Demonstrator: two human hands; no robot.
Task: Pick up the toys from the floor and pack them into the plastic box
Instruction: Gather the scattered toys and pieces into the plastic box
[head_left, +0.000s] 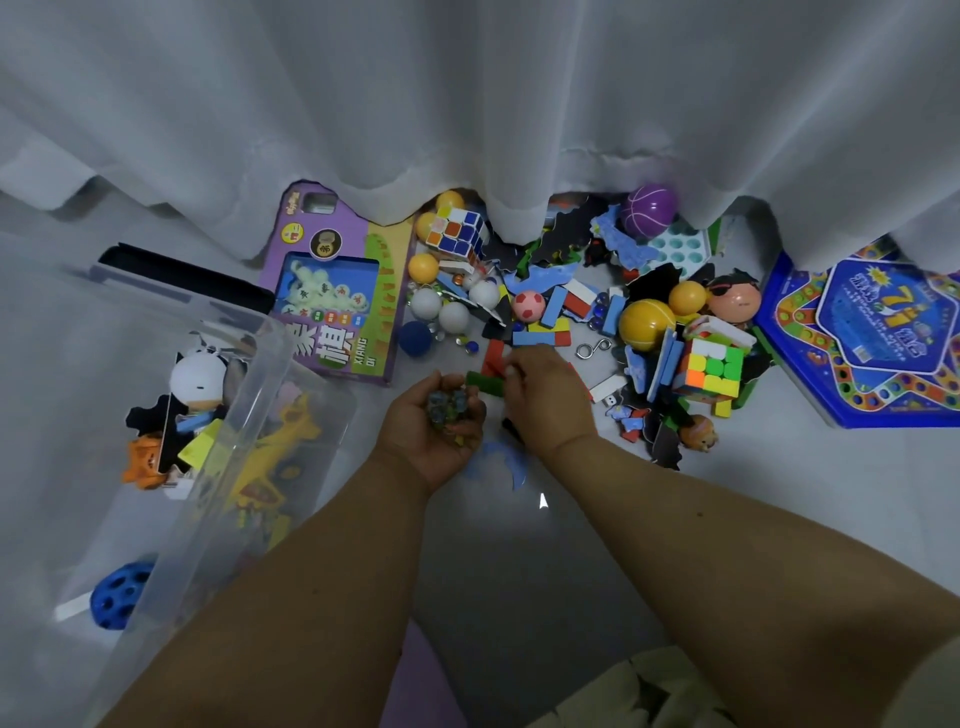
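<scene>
We see our left hand (441, 421) turned palm up and cupped, its fingers curled around a small heap of glass marbles (447, 402). Our right hand (545, 395) sits just beside it, palm down, fingers bent toward the floor over a green block (485, 383) and a red block (493, 356); its fingertips seem to be pinching something small, but we cannot tell what.

The clear plastic box (249, 395) stands to the left of both hands, close to our left forearm. It already holds a white round-headed figure (200, 376), a yellow toy (280, 447), an orange figure (145, 460) and a blue holed ball (117, 603).

The loose toys lie ahead of the hands, along the hem of a white curtain (467, 104). Nearest the right hand are blue and red blocks (540, 338) and a metal ring puzzle (592, 347). Further off are a pink football (529, 305), white balls (441, 306), a dark blue ball (414, 338) and a white-edged puzzle cube (457, 233). To the right sit a bright puzzle cube (711, 371), a large yellow ball (647, 325), a purple ball (650, 209) and a blue board game (872, 332). A purple Xiangqi box (337, 291) lies between the box and the pile.
</scene>
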